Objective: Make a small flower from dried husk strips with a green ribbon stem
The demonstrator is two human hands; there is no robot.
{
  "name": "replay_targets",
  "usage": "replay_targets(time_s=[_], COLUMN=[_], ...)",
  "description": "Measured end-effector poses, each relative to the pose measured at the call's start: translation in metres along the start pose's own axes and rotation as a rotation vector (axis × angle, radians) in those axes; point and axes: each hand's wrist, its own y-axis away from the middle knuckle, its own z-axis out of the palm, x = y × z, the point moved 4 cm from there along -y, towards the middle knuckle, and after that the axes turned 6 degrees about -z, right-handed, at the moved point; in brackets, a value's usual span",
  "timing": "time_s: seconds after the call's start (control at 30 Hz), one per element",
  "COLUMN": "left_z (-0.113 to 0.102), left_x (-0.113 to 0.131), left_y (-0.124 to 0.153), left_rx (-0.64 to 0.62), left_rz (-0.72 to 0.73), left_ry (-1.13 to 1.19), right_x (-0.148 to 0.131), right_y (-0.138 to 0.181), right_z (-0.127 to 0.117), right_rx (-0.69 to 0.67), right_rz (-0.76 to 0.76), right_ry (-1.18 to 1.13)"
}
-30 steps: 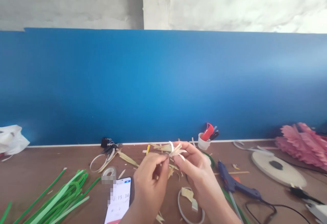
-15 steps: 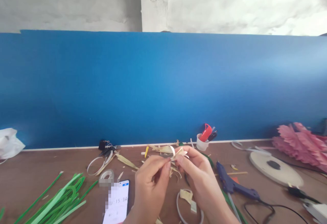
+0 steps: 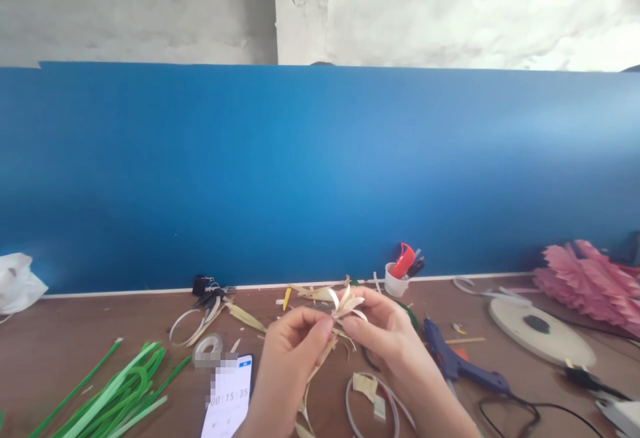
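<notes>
We pinch a small bundle of pale straw strips (image 3: 345, 305) between left hand (image 3: 293, 351) and right hand (image 3: 385, 335), above the brown tabletop (image 3: 100, 331), a phone (image 3: 227, 401) and blue glue gun (image 3: 457, 365) nearby.

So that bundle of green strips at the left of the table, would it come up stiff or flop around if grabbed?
The green strips are long, thin and already bent into loops, so they would likely flex and sag when lifted by one end. They lie loose and fanned out, not tied, so a grab would probably pull up only some. They look light and could slide easily across the table.
</notes>
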Motion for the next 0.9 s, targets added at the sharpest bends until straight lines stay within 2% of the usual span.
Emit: replay_targets(time_s=[0.17,0.5,0.57,0.67,0.73,0.8,0.9], left_z=[0.000,-0.001,-0.008,-0.021,-0.029,-0.034,-0.039], left_x=[-0.003,-0.004,0.001,0.012,0.020,0.026,0.032], left_y=[0.002,0.004,0.000,-0.004,-0.005,-0.005,-0.004], left_rx=[-0.056,-0.113,-0.101,-0.046,0.001,0.031,0.064], left_rz=[-0.064,-0.085,-0.060,0.010,0.055,0.073,0.103], left_ry=[0.027,0.056,0.065,0.098,0.132,0.155,0.165], right_x=[-0.007,-0.005,-0.003,0.012,0.030,0.051,0.081], right_y=[0.000,-0.001,-0.006,-0.019,-0.025,-0.025,-0.015], right_z=[0.006,0.002,-0.007,-0.029,-0.040,-0.044,-0.037], right_rx=[-0.178,-0.157,-0.137,-0.133,-0.192,-0.286,-0.467], right_rz=[-0.043,-0.038,-0.068,-0.068,-0.021,0.022,0.079], right_ry=[-0.045,-0.076,0.081,0.652,0.913,1.022,1.118])
